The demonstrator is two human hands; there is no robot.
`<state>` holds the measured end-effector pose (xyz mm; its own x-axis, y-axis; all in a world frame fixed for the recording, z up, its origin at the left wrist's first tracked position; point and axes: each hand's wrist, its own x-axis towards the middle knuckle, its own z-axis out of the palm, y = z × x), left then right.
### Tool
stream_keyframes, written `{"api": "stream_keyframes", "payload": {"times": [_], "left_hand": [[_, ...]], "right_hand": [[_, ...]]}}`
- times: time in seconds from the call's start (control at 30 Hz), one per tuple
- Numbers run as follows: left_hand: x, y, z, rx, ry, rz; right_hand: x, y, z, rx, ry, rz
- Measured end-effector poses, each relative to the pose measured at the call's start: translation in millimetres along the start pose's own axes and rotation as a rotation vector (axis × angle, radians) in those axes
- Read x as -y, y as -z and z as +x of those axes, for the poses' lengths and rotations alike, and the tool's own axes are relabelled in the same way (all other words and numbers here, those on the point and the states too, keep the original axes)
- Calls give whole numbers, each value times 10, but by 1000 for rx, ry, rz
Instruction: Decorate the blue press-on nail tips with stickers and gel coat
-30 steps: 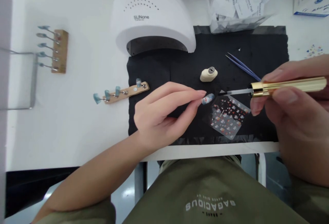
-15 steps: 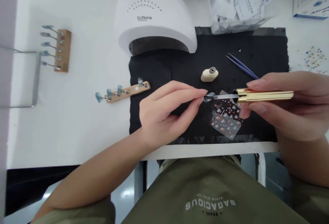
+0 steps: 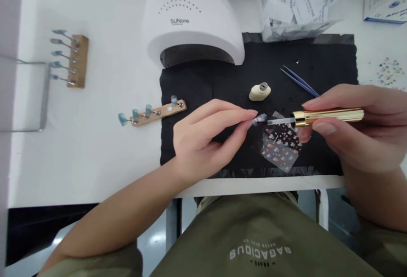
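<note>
Between the fingertips of my left hand [image 3: 211, 139] is a small blue patterned nail tip [image 3: 261, 119], held over the black mat. My right hand [image 3: 356, 128] pinches the gold cap of a nail polish brush [image 3: 329, 117]. Its pale stem points left, and the bristle end is beside the nail tip; whether they touch I cannot tell. Behind them stands the open cream polish bottle [image 3: 259, 92]. A sticker sheet [image 3: 281, 149] with small white and red figures lies below the brush. Blue tweezers [image 3: 300, 82] rest near my right hand.
A white nail lamp [image 3: 193, 22] stands at the back. Left of the mat [image 3: 190, 82] lies a wooden strip [image 3: 152, 114] with several blue nail tips; another wooden holder [image 3: 78, 61] sits farther left. A clear box of alcohol pads [image 3: 295, 9] and a carton [image 3: 386, 1] are behind.
The brush end has drawn back to the right off the nail tip, whose patterned surface now shows more. My left hand has barely moved.
</note>
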<state>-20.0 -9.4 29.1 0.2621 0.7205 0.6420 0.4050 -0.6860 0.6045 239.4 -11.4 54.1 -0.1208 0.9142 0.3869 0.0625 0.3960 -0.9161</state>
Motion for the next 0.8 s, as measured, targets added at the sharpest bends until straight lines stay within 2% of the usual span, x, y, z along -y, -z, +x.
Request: {"api": "stream_keyframes", "payload": {"times": [0.1,0.3,0.5,0.8], "left_hand": [[6,-1,-6,-9,-12,-10],[16,9,-7,1,-20,-6],[32,4,-8,-11,-42,-13],[47,-10,-3,-33,-57,-1]], "right_hand": [[7,9,2,54,39,-74],[24,29,19,82,38,-101],[28,28,34,55,29,-134],[49,-11,35,-68,-6,-205]]}}
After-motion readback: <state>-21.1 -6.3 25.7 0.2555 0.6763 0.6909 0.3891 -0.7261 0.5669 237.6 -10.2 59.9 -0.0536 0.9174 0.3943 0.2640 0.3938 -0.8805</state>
